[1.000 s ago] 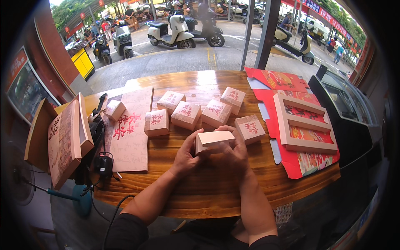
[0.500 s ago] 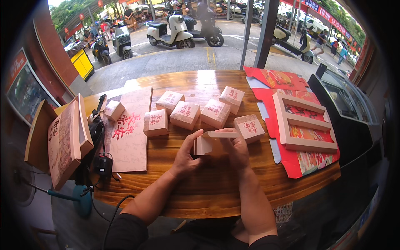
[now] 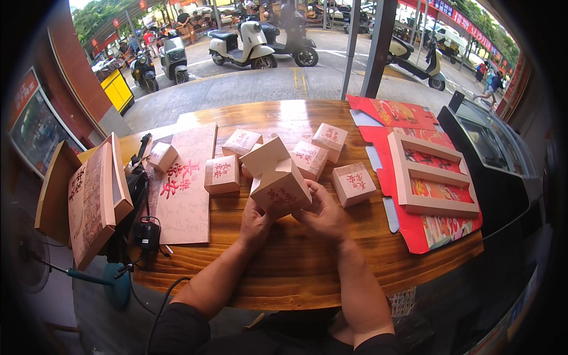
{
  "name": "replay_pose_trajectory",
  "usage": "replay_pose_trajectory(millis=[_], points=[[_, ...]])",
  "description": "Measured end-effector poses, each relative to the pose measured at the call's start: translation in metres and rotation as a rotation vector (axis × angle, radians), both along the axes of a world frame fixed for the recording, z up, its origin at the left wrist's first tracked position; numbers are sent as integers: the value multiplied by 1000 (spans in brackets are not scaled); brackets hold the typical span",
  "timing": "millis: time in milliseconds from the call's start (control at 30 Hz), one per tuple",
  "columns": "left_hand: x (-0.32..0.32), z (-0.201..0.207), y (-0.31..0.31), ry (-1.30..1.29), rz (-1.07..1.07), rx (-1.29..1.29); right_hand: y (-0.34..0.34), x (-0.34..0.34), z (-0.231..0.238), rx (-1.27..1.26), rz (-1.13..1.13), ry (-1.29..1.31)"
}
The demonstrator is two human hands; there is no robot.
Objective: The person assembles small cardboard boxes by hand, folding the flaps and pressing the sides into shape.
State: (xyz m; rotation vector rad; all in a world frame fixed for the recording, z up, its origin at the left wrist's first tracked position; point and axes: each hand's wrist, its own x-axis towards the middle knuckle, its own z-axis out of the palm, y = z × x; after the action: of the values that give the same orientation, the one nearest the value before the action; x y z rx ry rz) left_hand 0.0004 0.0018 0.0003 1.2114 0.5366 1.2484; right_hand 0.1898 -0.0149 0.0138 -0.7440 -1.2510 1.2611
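Several printed pink cartons (image 3: 330, 142) stand closed beyond the open-flapped carton (image 3: 283, 188), which the left hand (image 3: 255, 223) and right hand (image 3: 326, 216) grip together.

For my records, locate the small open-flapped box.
In the head view, the box is near centre, held between the left hand and right hand, left of the divided frame.

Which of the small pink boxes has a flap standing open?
The box held by the left hand and right hand: its flap is raised. The other boxes look closed, though one is mostly hidden behind it.
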Motion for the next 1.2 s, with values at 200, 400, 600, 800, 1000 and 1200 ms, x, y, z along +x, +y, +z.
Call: replay_pose_trajectory(millis=[200, 400, 600, 800, 1000, 1200], points=[[-2, 3, -2, -38, -58, -34, -5, -3, 12, -27, 2, 54], [1, 12, -5, 5, -53, -20, -7, -4, 15, -49, 16, 149], [2, 17, -8, -29, -29, -44, -8, 1, 13, -128, -53, -34], [-3, 10, -5, -27, -18, -59, -8, 3, 14, -61, -126, -226], [-2, 10, -6, -25, 16, -67, -9, 2, 14, -97, -161, -188], [-2, 8, -3, -14, 21, -51, -12, 1, 19, -64, -206, -319]])
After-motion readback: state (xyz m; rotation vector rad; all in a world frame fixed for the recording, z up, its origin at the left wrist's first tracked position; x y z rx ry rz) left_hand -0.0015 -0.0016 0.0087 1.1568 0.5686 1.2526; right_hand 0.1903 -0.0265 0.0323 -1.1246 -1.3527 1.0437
